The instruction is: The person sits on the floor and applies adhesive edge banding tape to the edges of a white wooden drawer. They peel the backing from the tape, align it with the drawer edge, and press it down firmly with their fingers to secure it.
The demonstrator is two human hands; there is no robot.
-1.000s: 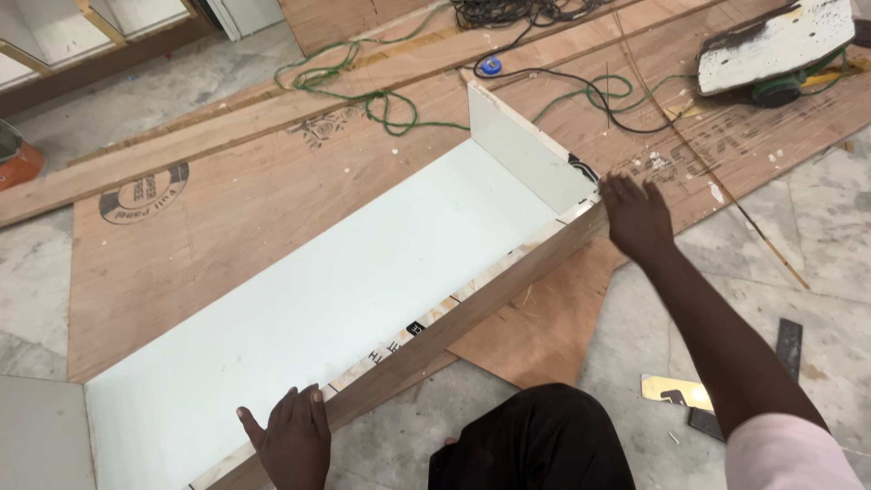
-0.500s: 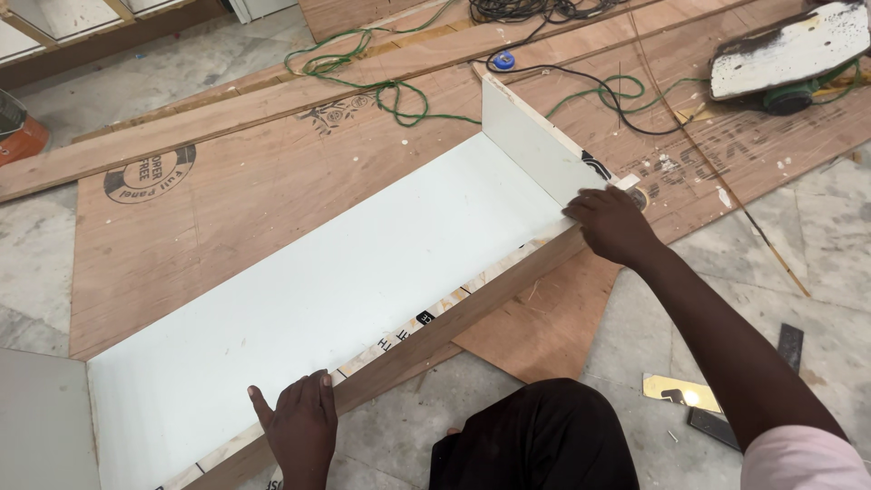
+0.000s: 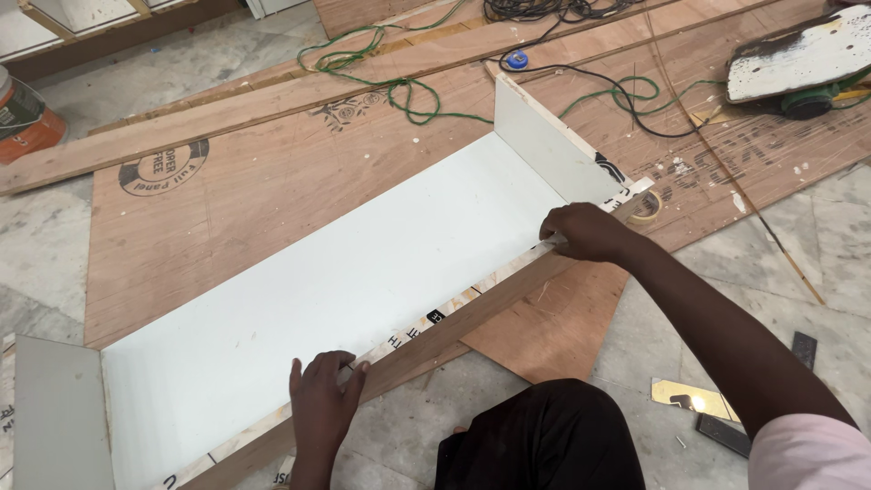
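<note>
Both hands are pressing flat, the left hand (image 3: 322,399) open and the right hand (image 3: 585,233) curled, gripping nothing, along the white-laminated plywood panel's near edge (image 3: 472,304), best kept flush and steady.

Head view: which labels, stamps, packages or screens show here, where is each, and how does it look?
Round stamp: dark ring-shaped print on the brown plywood sheet, far left.
Second stamp: small dark print on the long plank.
Tub: orange and white, left edge, cut off.
Edge print: black marks along the panel's front edge, between both hands.
No screens.

The orange bucket (image 3: 27,122) and power tool (image 3: 803,63) are cut off by the edges.
</note>
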